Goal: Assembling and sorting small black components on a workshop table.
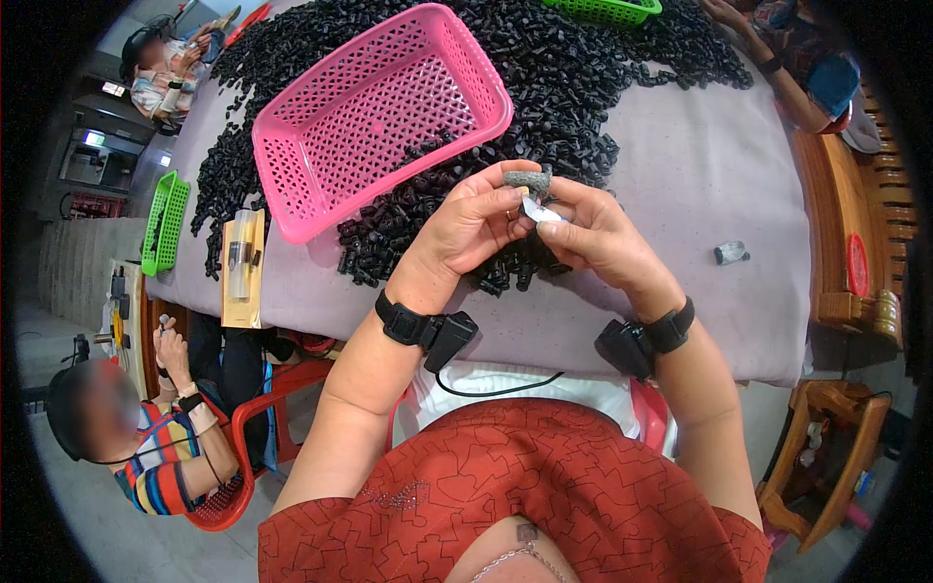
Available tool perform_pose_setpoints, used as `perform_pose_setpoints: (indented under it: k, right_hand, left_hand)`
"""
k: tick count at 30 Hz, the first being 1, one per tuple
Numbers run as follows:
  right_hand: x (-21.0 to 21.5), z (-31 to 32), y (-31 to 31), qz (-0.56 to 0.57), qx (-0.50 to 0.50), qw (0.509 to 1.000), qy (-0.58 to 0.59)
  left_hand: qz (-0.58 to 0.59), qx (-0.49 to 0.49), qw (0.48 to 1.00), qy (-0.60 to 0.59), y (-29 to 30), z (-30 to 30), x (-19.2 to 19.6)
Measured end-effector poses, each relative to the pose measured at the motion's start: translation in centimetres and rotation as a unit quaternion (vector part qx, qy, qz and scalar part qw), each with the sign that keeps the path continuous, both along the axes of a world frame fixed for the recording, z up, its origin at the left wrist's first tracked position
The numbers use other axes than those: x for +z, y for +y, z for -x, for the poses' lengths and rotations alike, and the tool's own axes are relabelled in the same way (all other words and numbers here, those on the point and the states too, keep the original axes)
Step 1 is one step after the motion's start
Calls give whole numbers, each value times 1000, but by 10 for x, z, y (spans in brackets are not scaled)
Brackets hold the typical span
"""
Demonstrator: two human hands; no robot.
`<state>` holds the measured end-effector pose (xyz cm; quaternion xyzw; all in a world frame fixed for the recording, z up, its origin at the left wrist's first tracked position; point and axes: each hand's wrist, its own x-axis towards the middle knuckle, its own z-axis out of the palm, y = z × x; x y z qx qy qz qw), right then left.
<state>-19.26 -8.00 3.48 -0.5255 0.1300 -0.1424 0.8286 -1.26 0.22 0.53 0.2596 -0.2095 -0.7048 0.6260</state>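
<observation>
Both my hands are raised over the near edge of a heap of small black plastic parts (389, 238). My left hand (471, 222) is closed, its fingertips on a grey speckled stubby piece (527, 181). Facing it, my right hand (604, 233) pinches a small white piece (540, 212) between thumb and fingers, and its index finger reaches up beside the grey piece. The two hands' fingertips nearly meet, so I cannot tell exactly how the pieces touch. Further right on the cloth lies another small greyish piece (731, 253).
A pink perforated basket (292, 199) rests tilted on the heap. Green baskets stand at the left edge (165, 223) and far side (612, 12). A tan tray (241, 309) holds a clear tube. Other people sit left, far left and far right. A wooden bench (844, 194) stands right.
</observation>
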Motion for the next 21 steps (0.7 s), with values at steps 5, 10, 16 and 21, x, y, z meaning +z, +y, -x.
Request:
perform_pose_setpoints:
  k: [5,10,16,21]
  right_hand:
    - [-5,1,-3,22,2,999,24]
    - [-10,0,-5,31,-8,999,12]
    - [-6,0,0,3,5,1000,-10]
    - [-4,0,-1,4,0,1000,-12]
  left_hand:
    - [4,-1,1000,5,-1,1,-2]
    - [-14,0,1000,-6,-1,2,-2]
    - [1,7,1000,-2,-1,0,-4]
    - [0,-1,1000,3,0,0,-1]
